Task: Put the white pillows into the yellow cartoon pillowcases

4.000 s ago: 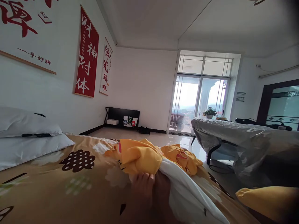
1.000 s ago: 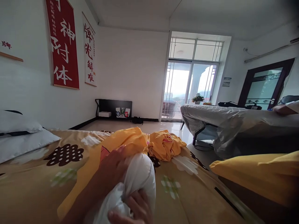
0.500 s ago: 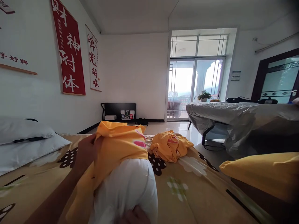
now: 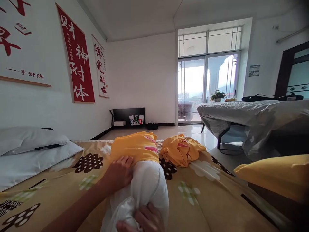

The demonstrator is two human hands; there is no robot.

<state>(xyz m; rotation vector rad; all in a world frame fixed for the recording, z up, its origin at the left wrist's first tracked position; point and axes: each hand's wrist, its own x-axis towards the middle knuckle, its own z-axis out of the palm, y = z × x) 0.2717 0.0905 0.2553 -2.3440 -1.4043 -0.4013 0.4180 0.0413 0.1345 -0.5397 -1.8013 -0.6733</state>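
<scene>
A white pillow lies lengthwise on the bed, its far part inside a yellow pillowcase with pink marks. My left hand is closed at the left of the case's open edge, fingers curled over the yellow cloth and against the pillow; its thumb is hidden. At the near end, my right hand grips a bunched fold of the pillow, partly cut off by the bottom of the view. Just beyond to the right lies a crumpled yellow cloth with pink marks.
The bed has a tan patterned sheet. White pillows are stacked at left, and a yellow pillow lies at right. A plastic-covered table stands beyond, with a potted plant. A low black shelf is against the far wall.
My left hand has moved right and down from the raised left flap of the pillowcase to its edge by the pillow. That flap no longer stands out. My right hand now shows more, bunching the pillow.
</scene>
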